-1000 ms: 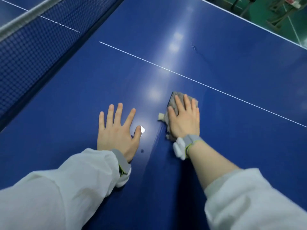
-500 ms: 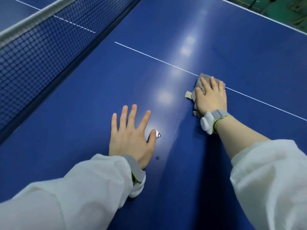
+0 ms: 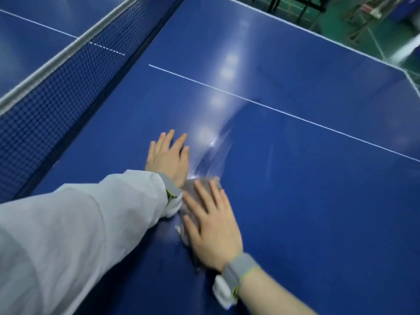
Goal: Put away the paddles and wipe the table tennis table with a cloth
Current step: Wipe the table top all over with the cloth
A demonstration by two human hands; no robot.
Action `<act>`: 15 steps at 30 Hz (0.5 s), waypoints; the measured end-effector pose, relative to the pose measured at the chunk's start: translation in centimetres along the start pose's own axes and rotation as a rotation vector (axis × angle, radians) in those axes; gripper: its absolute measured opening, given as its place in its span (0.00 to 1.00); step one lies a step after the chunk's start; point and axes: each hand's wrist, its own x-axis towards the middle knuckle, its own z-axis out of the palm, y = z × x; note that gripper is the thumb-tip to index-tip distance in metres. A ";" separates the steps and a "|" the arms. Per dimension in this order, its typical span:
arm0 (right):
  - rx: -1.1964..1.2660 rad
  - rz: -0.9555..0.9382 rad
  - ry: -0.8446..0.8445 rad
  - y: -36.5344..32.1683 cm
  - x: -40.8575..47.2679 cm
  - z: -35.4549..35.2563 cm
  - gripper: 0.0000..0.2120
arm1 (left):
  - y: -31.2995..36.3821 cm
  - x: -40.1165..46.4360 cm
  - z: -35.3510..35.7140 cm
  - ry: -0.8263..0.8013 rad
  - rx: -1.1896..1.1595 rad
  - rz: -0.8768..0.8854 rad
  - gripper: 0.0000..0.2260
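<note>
My right hand [image 3: 212,226] lies flat with straight fingers on a grey cloth [image 3: 193,186], pressing it onto the blue table tennis table [image 3: 306,178]. Most of the cloth is hidden under the palm; a pale corner sticks out at the thumb side. A blurred streak runs on the surface from the cloth toward the white centre line [image 3: 272,109]. My left hand [image 3: 168,156] rests flat on the table just beyond the cloth, fingers straight and holding nothing. No paddles are in view.
The net [image 3: 56,87] with its white top band runs along the left, with the other half of the table behind it. The table's far white edge [image 3: 318,31] borders a green floor with dark stands at the upper right.
My right hand has dragged the cloth back from the centre line toward me, ending beside my left wrist. My left hand has kept its place, with its fingers drawn closer together.
</note>
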 end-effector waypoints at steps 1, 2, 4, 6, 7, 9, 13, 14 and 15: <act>0.006 -0.003 0.001 -0.7 -0.9 -0.1 0.23 | -0.4 -0.1 -0.6 0.010 0.033 -0.009 0.21; 0.004 0.005 0.001 -0.9 -1.2 -0.1 0.23 | -0.8 0.0 -1.0 0.016 0.085 -0.012 0.22; 0.024 0.021 -0.005 -0.9 -1.3 -0.1 0.23 | -1.9 0.0 -1.4 0.020 0.201 -0.009 0.22; 0.037 0.021 -0.006 -0.5 -0.6 -0.2 0.22 | -2.6 0.2 -1.5 0.020 0.252 -0.012 0.23; 0.041 0.016 -0.012 -0.2 0.0 -0.2 0.22 | -2.9 0.2 -1.4 0.009 0.279 -0.014 0.24; 0.038 0.025 -0.014 0.8 1.6 -0.2 0.23 | -3.0 0.2 -1.1 -0.015 0.343 -0.002 0.25; 0.039 0.074 -0.008 3.6 7.3 -0.7 0.23 | -3.4 0.2 -1.0 -0.009 0.388 -0.006 0.26; 0.034 0.089 -0.005 4.4 8.7 -0.9 0.23 | -3.4 0.2 -1.0 -0.009 0.398 -0.010 0.26; 0.030 0.102 -0.001 5.3 10.3 -1.0 0.23 | -3.4 0.3 -1.0 -0.006 0.409 -0.012 0.27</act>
